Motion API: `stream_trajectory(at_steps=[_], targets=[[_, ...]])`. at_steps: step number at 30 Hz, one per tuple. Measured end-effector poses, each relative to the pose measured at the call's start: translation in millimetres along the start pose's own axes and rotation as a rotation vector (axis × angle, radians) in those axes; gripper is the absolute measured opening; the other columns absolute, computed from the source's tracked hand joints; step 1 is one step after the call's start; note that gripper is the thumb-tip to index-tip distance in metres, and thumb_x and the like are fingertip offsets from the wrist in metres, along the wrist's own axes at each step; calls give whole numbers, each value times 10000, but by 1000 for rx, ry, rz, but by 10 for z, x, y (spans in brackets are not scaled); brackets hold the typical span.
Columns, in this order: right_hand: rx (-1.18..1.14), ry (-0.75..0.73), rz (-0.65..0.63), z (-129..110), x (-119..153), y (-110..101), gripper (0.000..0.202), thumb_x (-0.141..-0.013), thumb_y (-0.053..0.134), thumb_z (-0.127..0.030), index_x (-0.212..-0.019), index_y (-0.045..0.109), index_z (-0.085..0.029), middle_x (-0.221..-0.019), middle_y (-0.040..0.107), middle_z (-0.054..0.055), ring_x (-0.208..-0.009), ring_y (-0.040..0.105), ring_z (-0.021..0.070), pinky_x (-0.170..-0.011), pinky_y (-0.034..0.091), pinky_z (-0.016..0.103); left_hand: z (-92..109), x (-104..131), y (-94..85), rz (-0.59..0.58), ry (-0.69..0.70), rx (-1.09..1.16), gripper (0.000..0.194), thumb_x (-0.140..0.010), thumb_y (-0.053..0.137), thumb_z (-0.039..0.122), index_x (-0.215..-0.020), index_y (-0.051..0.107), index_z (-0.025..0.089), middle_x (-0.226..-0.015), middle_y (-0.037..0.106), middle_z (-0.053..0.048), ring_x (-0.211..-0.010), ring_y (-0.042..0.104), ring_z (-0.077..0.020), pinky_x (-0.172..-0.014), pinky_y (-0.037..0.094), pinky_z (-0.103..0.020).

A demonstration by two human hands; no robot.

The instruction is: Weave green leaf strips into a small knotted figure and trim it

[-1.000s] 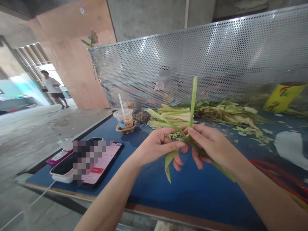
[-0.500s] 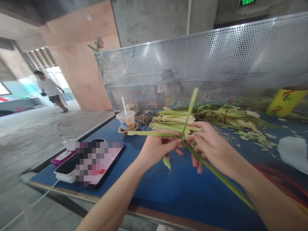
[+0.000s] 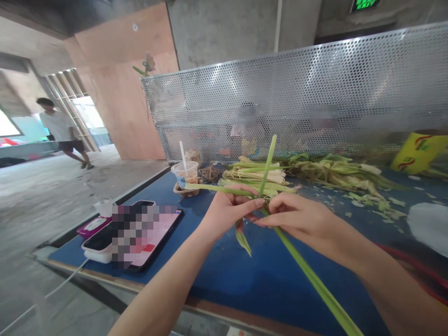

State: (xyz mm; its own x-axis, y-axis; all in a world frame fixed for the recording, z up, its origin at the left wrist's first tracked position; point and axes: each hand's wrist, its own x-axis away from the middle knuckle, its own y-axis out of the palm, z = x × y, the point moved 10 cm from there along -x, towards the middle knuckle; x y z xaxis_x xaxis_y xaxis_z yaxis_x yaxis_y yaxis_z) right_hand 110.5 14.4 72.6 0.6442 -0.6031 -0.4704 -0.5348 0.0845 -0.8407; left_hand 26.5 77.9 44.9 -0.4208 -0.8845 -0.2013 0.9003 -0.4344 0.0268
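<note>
Long green stalks (image 3: 308, 268) cross between my two hands over the blue table (image 3: 245, 284). My left hand (image 3: 233, 210) pinches them near the crossing; one pale end sticks out to the left and another points upward. My right hand (image 3: 297, 212) closes its fingers on the stalks just right of the crossing, where the long part slants down to the lower right. A small leaf (image 3: 243, 243) hangs under my left hand. Beyond the hands lies a pile of pale green stalks (image 3: 252, 172).
Phones (image 3: 157, 240) and a plastic cup with a straw (image 3: 185, 172) are on the left. Peeled leaves (image 3: 336, 170), a yellow roll (image 3: 416, 151) and a white piece (image 3: 429, 226) lie right. A perforated metal screen (image 3: 280, 93) stands behind; a person (image 3: 63, 128) walks at far left.
My right hand has moved left, its fingers now closed on the stalks beside my left hand. The long stalk part has swung to a steeper slant. The walking person has moved left.
</note>
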Motion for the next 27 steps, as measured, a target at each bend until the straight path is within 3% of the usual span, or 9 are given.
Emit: stream_trajectory(at_steps=[6, 10, 13, 15, 17, 20, 23, 27], targets=[[82, -57, 41, -4, 40, -7, 328, -884, 425, -163, -1092, 625, -318, -1003, 562, 35, -827, 560, 120, -679, 460, 218, -87, -4, 0, -14, -89, 46, 215, -675, 706, 253, -812, 646, 98, -586, 675, -30, -513, 639, -130, -348, 462, -150], [186, -16, 100, 70, 64, -145, 367, -877, 407, -132, -1062, 636, -352, -954, 551, 30, -777, 544, 138, -614, 447, 243, -85, 11, 1, 17, -119, 134, 218, -663, 717, 234, -813, 650, 91, -651, 698, -51, -588, 662, -150, -467, 542, -205], [350, -56, 189, -59, 83, -281, 413, -868, 364, -95, -1046, 653, -330, -995, 542, 65, -904, 519, 191, -723, 437, 324, -59, 14, -11, 63, -95, 214, 234, -660, 727, 228, -820, 592, 123, -711, 715, -46, -630, 683, -172, -567, 576, -273], [592, -93, 259, -213, 91, -301, 346, -848, 414, -112, -1009, 674, -275, -1055, 559, 87, -1015, 476, 248, -820, 382, 408, -54, 7, -35, 96, -72, 254, 254, -664, 729, 244, -821, 557, 143, -736, 721, -42, -668, 693, -188, -615, 576, -301], [868, -129, 345, -368, 95, -257, 272, -829, 483, -142, -1006, 667, -237, -1110, 580, 87, -1022, 462, 261, -826, 331, 427, -55, -1, -86, 146, -47, 280, 253, -672, 723, 270, -815, 553, 148, -731, 721, -41, -701, 695, -192, -626, 567, -288], [1087, -295, 422, -567, 97, -56, 339, -831, 528, -168, -1139, 585, -297, -1085, 621, 33, -932, 473, 204, -753, 313, 385, -69, -5, -102, 158, -42, 290, 229, -692, 705, 296, -802, 596, 127, -716, 719, -54, -705, 691, -178, -610, 546, -236], [1063, -504, 368, -648, 91, 174, 289, -844, 496, -181, -1084, 600, -305, -924, 655, -5, -801, 473, 166, -708, 327, 359, -115, 3, -32, 98, -100, 268, 221, -712, 687, 297, -804, 626, 105, -720, 721, -71, -708, 690, -167, -603, 536, -209], [983, -594, 289, -680, 63, 276, 227, -843, 432, -121, -858, 640, -211, -788, 651, 3, -727, 507, 155, -772, 380, 371, -99, 10, -25, 83, -92, 215, 192, -723, 679, 281, -813, 618, 122, -732, 726, -64, -735, 692, -167, -643, 549, -229]])
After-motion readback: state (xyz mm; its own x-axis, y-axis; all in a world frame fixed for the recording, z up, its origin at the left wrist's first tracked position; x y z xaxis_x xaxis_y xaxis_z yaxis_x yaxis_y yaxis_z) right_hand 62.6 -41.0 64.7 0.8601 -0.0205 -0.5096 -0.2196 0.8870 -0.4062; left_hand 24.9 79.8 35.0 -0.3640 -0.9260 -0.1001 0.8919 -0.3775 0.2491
